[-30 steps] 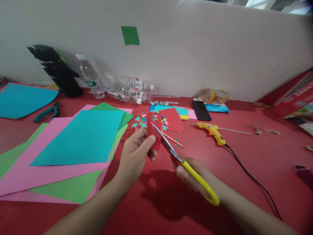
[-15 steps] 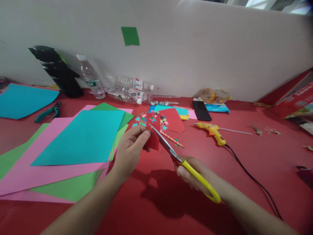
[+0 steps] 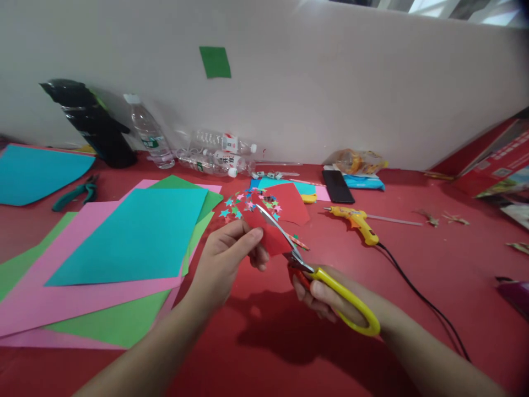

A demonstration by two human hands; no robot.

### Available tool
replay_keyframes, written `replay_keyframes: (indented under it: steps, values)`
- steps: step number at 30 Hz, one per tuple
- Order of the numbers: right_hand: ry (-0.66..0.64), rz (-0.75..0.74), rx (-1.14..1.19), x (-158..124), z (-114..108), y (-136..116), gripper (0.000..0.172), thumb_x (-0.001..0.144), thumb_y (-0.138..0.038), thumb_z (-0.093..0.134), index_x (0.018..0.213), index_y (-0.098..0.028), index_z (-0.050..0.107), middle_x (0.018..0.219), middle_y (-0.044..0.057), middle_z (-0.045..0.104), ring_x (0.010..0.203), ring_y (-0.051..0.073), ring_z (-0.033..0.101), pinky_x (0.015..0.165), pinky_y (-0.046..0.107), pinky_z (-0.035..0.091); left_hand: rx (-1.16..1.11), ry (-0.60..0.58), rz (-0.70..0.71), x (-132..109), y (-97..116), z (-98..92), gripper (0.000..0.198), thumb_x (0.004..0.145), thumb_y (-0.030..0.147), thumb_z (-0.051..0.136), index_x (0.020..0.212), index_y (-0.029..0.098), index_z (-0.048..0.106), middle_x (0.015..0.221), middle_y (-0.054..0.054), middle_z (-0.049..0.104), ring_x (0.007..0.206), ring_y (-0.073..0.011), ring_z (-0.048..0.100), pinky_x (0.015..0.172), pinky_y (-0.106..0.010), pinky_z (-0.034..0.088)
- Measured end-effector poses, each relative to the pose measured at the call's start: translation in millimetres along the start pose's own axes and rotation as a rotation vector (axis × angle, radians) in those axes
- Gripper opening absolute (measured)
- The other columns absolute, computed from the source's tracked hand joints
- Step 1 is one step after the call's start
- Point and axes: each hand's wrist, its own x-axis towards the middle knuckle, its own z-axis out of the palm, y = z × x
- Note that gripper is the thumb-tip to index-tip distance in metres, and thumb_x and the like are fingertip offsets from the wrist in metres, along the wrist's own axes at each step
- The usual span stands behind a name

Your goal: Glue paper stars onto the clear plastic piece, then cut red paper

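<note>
My left hand (image 3: 231,256) pinches a small piece of red paper (image 3: 275,241) between thumb and fingers, above the red table. In my right hand (image 3: 320,295) is a pair of scissors (image 3: 345,295) with one yellow handle and one red handle. The scissor blades are apart and lie across the red paper, their tips pointing up and left. Behind the paper, several small paper stars (image 3: 235,211) in blue, pink and green lie in a heap. Another red sheet (image 3: 291,201) rests beside them, and a patterned orange stick (image 3: 300,242) is partly hidden by the scissors.
Coloured sheets (image 3: 132,237) overlap on the left, near teal-handled pliers (image 3: 76,193). A yellow glue gun (image 3: 355,221) with a black cord lies right. Along the wall are a black bottle (image 3: 95,127), clear plastic bottles (image 3: 152,138) and a phone (image 3: 338,186).
The scissors have opened wider, and the red paper has turned between the blades. Both hands sit slightly differently, and the whole view has shifted a little.
</note>
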Motion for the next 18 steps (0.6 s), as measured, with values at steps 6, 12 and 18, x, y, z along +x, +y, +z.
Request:
replay_keyframes:
  steps: [6,12,18]
  values:
    - [-0.042,0.015,-0.076,-3.4,-5.8,-4.2,0.061,0.085,-0.077,0.039,0.089,-0.018,0.052,0.064,-0.002,0.047,0.053,0.01,0.041,0.048,0.022,0.036,0.008,0.011,0.024,-2.1,2.7,-1.0,0.026,0.085,0.024,0.063,0.06,0.019,0.06,0.052,0.003,0.063,0.047,-0.0074,0.055,0.047,-0.019,0.044]
    - [0.002,0.036,0.062,1.7,4.7,-6.4,0.061,0.081,-0.079,0.043,0.083,-0.019,0.049,0.061,-0.006,0.041,0.047,0.006,0.035,0.045,0.02,0.033,0.053,0.008,0.047,-2.5,-1.0,-5.3,0.029,0.085,0.026,0.064,0.058,0.018,0.058,0.05,0.004,0.058,0.046,-0.0071,0.051,0.045,-0.018,0.042]
    - [0.028,0.027,0.254,6.1,19.3,-2.3,0.055,0.083,-0.074,0.048,0.078,-0.02,0.043,0.058,-0.009,0.034,0.045,0.004,0.029,0.041,0.016,0.029,0.009,0.049,0.092,-4.1,-11.6,2.1,0.026,0.088,0.029,0.063,0.064,0.019,0.058,0.053,0.005,0.057,0.048,-0.0063,0.05,0.046,-0.017,0.041]
